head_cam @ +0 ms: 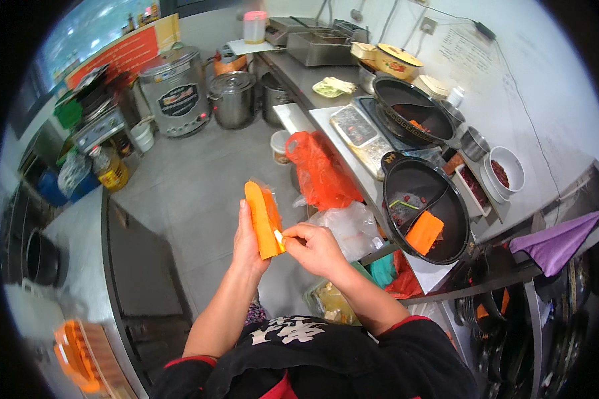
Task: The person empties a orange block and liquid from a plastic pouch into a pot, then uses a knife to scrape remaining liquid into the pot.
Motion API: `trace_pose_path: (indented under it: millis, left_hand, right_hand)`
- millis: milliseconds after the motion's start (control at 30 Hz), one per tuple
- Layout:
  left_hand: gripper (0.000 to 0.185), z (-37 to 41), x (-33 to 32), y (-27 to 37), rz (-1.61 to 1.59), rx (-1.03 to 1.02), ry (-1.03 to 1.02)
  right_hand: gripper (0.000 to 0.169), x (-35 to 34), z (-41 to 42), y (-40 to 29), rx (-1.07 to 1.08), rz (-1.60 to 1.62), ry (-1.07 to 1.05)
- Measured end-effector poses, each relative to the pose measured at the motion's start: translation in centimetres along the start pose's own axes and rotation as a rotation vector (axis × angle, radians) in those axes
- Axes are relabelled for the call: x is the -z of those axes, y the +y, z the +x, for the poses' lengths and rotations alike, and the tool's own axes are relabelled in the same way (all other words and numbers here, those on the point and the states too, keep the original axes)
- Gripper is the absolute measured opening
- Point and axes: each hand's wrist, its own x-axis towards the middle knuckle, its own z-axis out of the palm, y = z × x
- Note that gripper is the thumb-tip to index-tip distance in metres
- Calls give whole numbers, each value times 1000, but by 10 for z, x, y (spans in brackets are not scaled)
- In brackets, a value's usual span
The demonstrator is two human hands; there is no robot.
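My left hand (249,244) holds an orange packet (262,219) upright in front of me, with its palm and thumb along the packet's left side. The fingers of my right hand (312,247) pinch the packet's lower right edge, where a small whitish-yellow bit shows. To the right, a black divided hotpot pan (399,184) holds an orange block (424,233), red bits and green stalks. Behind it stands a second black divided pan (409,107) with orange pieces inside. What the packet contains is hidden.
Beside the pans are a scale-like flat device (359,132), white bowls (505,172) and a purple cloth (556,242). A red plastic bag (319,174) hangs at the counter's edge. Steel pots (232,99) stand on the floor ahead; a metal worktop (82,249) lies left.
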Motion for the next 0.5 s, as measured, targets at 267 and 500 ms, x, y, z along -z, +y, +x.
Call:
trace_pose_path:
  millis: [267, 500]
  left_hand:
    - [54, 102, -40, 44, 93, 119, -128]
    - [48, 168, -76, 61, -20, 322, -327]
  right_hand:
    - [21, 2, 86, -9, -107, 52, 267]
    - [18, 28, 138, 14, -113, 234, 453]
